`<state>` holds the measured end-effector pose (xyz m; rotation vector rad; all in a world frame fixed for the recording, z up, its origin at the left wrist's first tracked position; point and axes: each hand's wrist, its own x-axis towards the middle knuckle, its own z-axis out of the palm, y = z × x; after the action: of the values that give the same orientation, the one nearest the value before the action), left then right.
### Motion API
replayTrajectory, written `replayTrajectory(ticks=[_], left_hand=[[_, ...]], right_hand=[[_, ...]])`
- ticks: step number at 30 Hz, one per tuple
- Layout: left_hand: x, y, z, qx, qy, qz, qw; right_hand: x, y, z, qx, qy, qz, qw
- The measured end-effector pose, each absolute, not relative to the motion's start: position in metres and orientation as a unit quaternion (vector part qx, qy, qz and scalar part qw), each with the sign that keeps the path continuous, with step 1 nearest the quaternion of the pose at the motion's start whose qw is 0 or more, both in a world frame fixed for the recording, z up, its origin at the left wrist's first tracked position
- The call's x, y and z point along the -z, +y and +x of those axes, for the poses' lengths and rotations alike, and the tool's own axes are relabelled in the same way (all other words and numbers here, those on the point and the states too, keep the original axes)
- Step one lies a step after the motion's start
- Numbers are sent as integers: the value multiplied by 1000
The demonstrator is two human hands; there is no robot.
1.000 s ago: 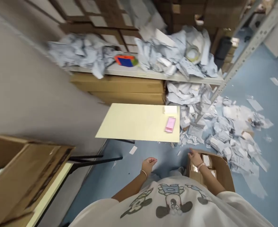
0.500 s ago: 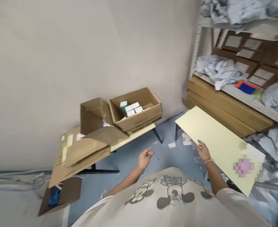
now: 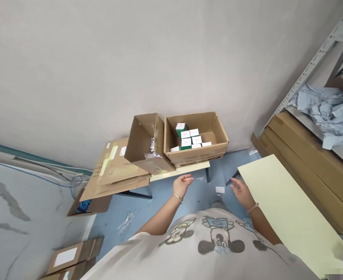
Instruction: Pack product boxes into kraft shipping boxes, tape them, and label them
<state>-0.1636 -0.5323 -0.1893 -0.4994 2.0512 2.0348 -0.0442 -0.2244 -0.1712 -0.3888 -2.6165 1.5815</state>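
My left hand (image 3: 182, 184) hangs in the air in front of the low table, its fingers loosely bent and nothing visible in them. To the right, my right hand (image 3: 242, 192) is held over the floor beside the pale yellow table (image 3: 288, 202), fingers apart and holding nothing. Nearest to my left hand is an open carton (image 3: 197, 157) with several white-and-green small boxes (image 3: 185, 142) inside. Left of it, another open carton (image 3: 142, 136) lies with its opening towards me and some crinkled plastic (image 3: 152, 149) in it.
Flattened cardboard (image 3: 121, 171) lies on the table's left end. Shelving (image 3: 308, 70) with grey bags (image 3: 329, 109) and long cartons (image 3: 311, 171) stands at right. Stacked cartons (image 3: 69, 256) sit lower left. On the blue floor (image 3: 165, 198) are plastic scraps (image 3: 126, 223) and a white card (image 3: 220, 189).
My view has swung left and closer to the two open cartons, so more small boxes show. The shelf has slid towards the right edge. My left fingers have drawn closer together.
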Motion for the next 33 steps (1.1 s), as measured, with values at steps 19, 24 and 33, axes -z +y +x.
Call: replayTrajectory(ticks=[19,24,33], left_hand=[[123,-528,-245,-593,799,-83,-55],[106,-556,-271,-515,853,58,-53],[109,-575,-321,-473,846,247,-17]], right_hand=[[117,-309,-402,-166,-921,-19,-352],[138,-334,-410,-155,-905,-87,-386],[122,-323,-416,-133,-929,-149,-311]])
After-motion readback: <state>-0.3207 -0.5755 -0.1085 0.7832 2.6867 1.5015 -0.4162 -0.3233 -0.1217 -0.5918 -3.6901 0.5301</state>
